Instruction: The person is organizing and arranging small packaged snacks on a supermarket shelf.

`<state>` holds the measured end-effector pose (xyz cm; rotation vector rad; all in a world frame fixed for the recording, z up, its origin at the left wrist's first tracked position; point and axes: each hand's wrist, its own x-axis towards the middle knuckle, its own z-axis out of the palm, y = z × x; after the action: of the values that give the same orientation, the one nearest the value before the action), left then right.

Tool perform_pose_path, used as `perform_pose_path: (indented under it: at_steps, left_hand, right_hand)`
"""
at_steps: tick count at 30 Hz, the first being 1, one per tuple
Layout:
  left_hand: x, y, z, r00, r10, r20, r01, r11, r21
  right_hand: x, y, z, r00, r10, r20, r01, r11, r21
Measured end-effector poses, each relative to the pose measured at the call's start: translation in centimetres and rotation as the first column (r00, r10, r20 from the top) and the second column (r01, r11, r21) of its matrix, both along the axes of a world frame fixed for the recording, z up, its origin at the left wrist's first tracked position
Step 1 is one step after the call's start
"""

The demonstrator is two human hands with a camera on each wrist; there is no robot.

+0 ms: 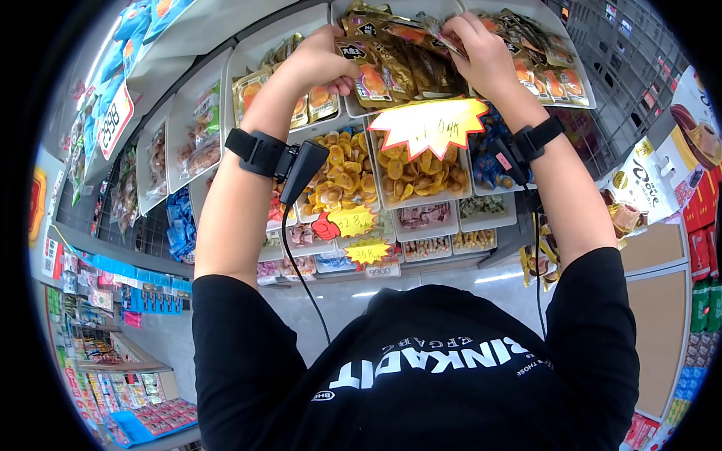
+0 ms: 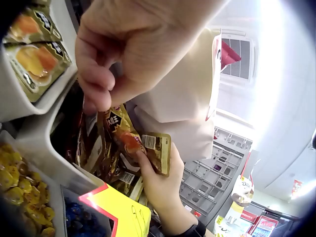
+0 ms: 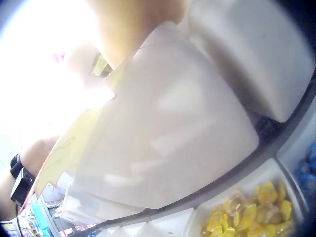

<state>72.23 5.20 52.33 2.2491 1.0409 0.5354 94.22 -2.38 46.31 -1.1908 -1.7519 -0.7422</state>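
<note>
Packets (image 1: 383,64): gold and shiny, heaped in the middle top bin (image 2: 47,140), and both hands are in among them!
Right hand (image 1: 481,52): at the heap's right side, thumb bent down and pinching a gold packet (image 2: 160,153) against the fingers; the left wrist view shows the grip nicely.
Left hand (image 1: 323,64): over at the heap's left edge, fingers bent, tips bunched close to the packets; whether they grip one, I cannot tell.
Neighbours: more gold packets lie in a left bin (image 1: 320,15) and a right bin (image 1: 588,96), one on each side.
Price sign: big yellow burst (image 1: 425,128), red-edged, hanging just below the heap, handwriting across it.
Row below: yellow sweets (image 1: 338,177) beside more yellow sweets under the sign, and blue sweets (image 1: 489,169) at the right.
Lower down: two small yellow signs, one above the other, in front of further trays.
Wrists: black strap (image 1: 258,152) on the left, black strap (image 1: 538,138) on the right.
Person: black shirt (image 1: 444,398) with white lettering, filling the bottom of the head view.
Far right: grey rack (image 1: 632,52), upright, beyond the bins.
</note>
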Motion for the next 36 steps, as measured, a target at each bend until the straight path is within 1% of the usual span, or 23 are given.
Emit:
perform_pose_path:
  at_steps: [5,7,10,12,15,17,19,20,21,23,24,25,28,29,30,31,33,34,35,36]
  left_hand:
    - [-0.2,0.1,-0.6,1.0,0.01,0.016,-0.011,1.0,0.022]
    - [-0.3,0.1,-0.8,1.0,0.003,0.03,-0.003,1.0,0.017]
    - [-0.4,0.2,-1.1,0.999,-0.007,0.041,0.007,1.0,0.01]
    - [0.0,0.0,-1.4,0.997,-0.01,0.078,-0.001,0.991,0.136]
    - [1.0,-0.1,-1.4,0.999,-0.015,0.051,0.007,0.987,0.161]
    - [2.0,0.6,-1.6,0.998,-0.004,0.066,-0.008,0.983,0.182]
    - [2.8,0.6,-1.5,1.0,0.007,-0.012,-0.004,0.973,0.229]
    - [3.3,0.5,-1.4,0.996,0.056,-0.066,-0.039,0.969,0.245]
    - [3.7,0.7,-1.6,0.997,0.061,-0.057,-0.045,0.968,0.247]
    - [4.4,1.7,-2.3,0.985,0.049,-0.166,0.01,0.941,0.339]
    - [4.6,2.1,-2.5,0.979,0.056,-0.194,0.047,0.871,0.489]
    - [4.8,2.4,-2.7,0.973,0.083,-0.217,0.047,0.846,0.532]
    - [4.6,2.6,-3.2,0.979,0.096,-0.18,0.012,0.854,0.52]
    - [4.4,2.6,-3.3,0.985,0.083,-0.153,0.014,0.838,0.546]
    - [4.1,2.1,-3.0,0.99,0.068,-0.127,0.017,0.82,0.572]
    - [3.7,1.7,-2.6,0.99,0.067,-0.125,0.017,0.817,0.576]
    - [2.8,0.9,-1.6,0.997,0.072,0.027,-0.077,0.927,0.368]
    - [2.4,0.6,-1.6,0.986,0.047,0.158,-0.1,0.932,0.348]
    - [2.1,0.5,-1.5,0.986,0.046,0.158,-0.1,0.93,0.353]
    - [1.9,0.4,-1.2,0.963,-0.017,0.269,-0.026,0.988,0.155]
  right_hand:
    - [-0.5,-0.3,0.3,1.0,-0.011,0.011,0.011,1.0,0.006]
    - [-1.2,-1.3,0.8,0.998,-0.003,-0.056,0.004,1.0,0.016]
    - [-1.0,-1.1,0.6,0.999,-0.01,-0.036,0.01,1.0,0.009]
    - [-1.2,-1.2,0.6,0.999,-0.007,-0.034,0.007,1.0,0.005]
    - [-0.8,-0.3,0.5,1.0,-0.006,0.0,0.006,1.0,0.004]
    - [-0.3,0.2,0.1,0.999,-0.007,0.033,0.006,1.0,0.006]
    - [-0.3,0.2,0.2,1.0,0.017,0.016,-0.017,1.0,0.0]
    - [-0.1,0.4,0.0,0.999,0.02,0.024,-0.02,1.0,0.003]
    - [0.2,0.6,-0.2,1.0,0.003,0.009,-0.003,1.0,-0.009]
    - [0.6,1.1,-0.5,1.0,-0.011,0.006,0.011,1.0,-0.013]
    - [0.5,0.9,-0.4,1.0,-0.007,-0.002,0.007,1.0,-0.01]
    - [0.4,0.8,-0.3,1.0,-0.004,-0.01,0.004,1.0,-0.008]
    - [0.2,0.5,0.0,1.0,0.0,-0.021,0.0,1.0,-0.011]
    - [0.1,0.3,0.0,1.0,-0.003,-0.028,0.003,1.0,-0.01]
    - [0.1,0.2,0.0,1.0,-0.01,0.003,0.01,1.0,0.009]
    - [0.1,0.1,0.1,1.0,-0.012,0.005,0.011,1.0,0.014]
    - [-0.1,-0.2,0.3,0.997,-0.016,0.076,0.015,1.0,0.017]
    - [-0.3,-0.2,0.3,0.997,-0.005,0.082,0.001,0.999,0.044]
    - [-0.4,-0.2,0.4,0.997,-0.005,0.082,0.001,0.999,0.049]
    - [-0.6,-0.2,0.4,0.996,-0.006,0.092,0.001,0.999,0.051]
